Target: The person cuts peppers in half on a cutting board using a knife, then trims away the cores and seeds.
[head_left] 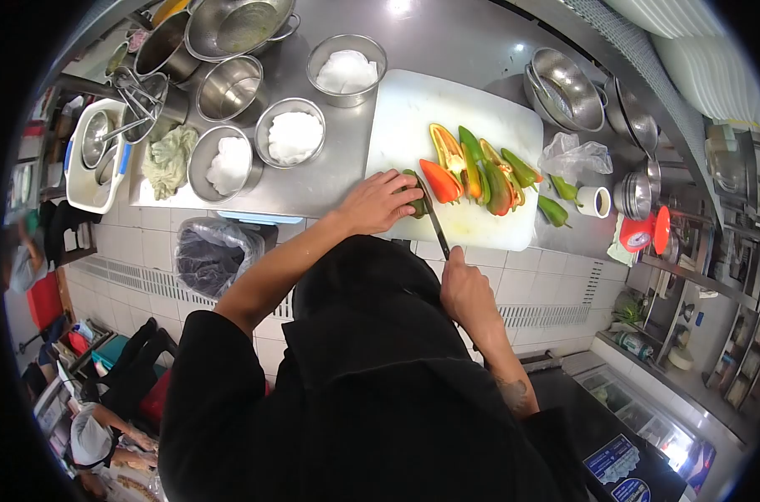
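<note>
My left hand [378, 203] is closed over a piece of green pepper [415, 201] at the front left part of the white cutting board [397, 109]. My right hand [469, 289] grips the handle of a knife [439, 232], just off the board's front edge. Its blade points away from me and lies against the right side of the green piece. Farther right on the board is a pile of cut peppers [497, 186], green and orange-red, some with their seeds showing. An orange-red pepper half [441, 181] lies nearest the blade.
Metal bowls with white contents [292, 132] stand left of the board. A green cloth [169, 161] and a white tub [84, 188] are farther left. Right of the board are a plastic bag [577, 155], a white cup [594, 202] and a red scale [637, 233]. Below the counter stands a lined bin [217, 259].
</note>
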`<state>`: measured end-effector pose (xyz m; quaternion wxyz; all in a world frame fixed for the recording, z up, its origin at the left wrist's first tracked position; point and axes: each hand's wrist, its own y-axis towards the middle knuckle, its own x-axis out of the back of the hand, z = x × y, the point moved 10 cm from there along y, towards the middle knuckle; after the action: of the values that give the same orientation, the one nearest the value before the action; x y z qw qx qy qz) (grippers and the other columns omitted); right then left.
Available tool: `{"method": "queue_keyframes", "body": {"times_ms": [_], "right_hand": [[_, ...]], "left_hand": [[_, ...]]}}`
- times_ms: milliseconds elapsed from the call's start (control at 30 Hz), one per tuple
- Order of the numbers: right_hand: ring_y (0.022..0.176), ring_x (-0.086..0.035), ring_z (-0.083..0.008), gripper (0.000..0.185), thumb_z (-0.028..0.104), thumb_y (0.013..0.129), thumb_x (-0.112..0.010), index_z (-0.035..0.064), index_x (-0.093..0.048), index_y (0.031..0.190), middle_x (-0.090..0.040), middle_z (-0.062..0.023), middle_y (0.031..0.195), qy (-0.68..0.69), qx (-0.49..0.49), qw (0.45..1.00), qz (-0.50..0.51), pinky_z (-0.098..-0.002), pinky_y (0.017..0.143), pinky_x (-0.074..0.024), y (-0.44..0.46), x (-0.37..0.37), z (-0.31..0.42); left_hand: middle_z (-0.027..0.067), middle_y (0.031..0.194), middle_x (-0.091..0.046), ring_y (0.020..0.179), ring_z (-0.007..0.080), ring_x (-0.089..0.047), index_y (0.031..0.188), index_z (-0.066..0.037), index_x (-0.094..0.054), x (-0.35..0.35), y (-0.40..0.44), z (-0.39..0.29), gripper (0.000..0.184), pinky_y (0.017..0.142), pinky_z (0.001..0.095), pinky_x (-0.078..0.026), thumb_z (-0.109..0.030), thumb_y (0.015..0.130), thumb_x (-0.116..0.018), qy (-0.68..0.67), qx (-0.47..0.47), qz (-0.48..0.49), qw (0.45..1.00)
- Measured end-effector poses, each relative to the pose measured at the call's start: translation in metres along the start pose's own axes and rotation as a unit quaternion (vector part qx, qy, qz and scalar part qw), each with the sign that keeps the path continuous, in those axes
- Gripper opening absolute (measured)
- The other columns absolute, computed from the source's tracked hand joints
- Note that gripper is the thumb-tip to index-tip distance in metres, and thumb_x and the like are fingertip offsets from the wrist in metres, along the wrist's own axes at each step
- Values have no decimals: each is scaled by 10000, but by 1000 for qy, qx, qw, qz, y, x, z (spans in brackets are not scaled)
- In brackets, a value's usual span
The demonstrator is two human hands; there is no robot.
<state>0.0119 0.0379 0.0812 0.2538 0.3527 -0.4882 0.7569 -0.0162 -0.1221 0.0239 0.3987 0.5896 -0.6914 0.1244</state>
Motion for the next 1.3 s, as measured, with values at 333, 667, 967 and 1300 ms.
{"method": "queue_keyframes", "body": {"times_ms": [333, 667, 967, 1300], "right_hand": [[732, -640, -573, 159, 119, 989, -427, -32, -419, 1035, -626, -384, 741, 32, 14, 999, 41, -628, 677, -521, 31, -12, 4], [733, -654, -532, 188, 152, 1004, -470, -17, -418, 1067, -645, -339, 743, 103, 16, 993, -59, -621, 659, -521, 83, -70, -8], [738, -614, -553, 179, 185, 1006, -524, 29, -465, 1071, -637, -338, 755, 205, 105, 970, -78, -621, 684, -491, 86, -37, -35], [778, -646, -505, 202, 205, 1008, -522, 13, -464, 1032, -661, -299, 814, 126, 101, 980, -115, -597, 707, -508, 73, -23, -35]], "left_hand": [[88, 1191, -576, 1036, 322, -556, 1153, -101, -624, 3, -3, 4, 295, 890, 438, -473, -233, 897, -689, -16, -1, -12, 1000], [129, 1175, -563, 1013, 341, -564, 1162, -71, -596, 10, -5, 3, 306, 869, 431, -493, -223, 914, -691, -9, 9, -22, 1000], [149, 794, -671, 708, 263, -681, 1088, 10, -608, 0, -7, 86, 406, 650, 381, -542, -278, 841, -751, -169, 408, -76, 894], [109, 766, -672, 545, 159, -618, 1030, 63, -657, 0, -22, 71, 433, 507, 316, -515, -248, 776, -820, -212, 478, -34, 852]]}}
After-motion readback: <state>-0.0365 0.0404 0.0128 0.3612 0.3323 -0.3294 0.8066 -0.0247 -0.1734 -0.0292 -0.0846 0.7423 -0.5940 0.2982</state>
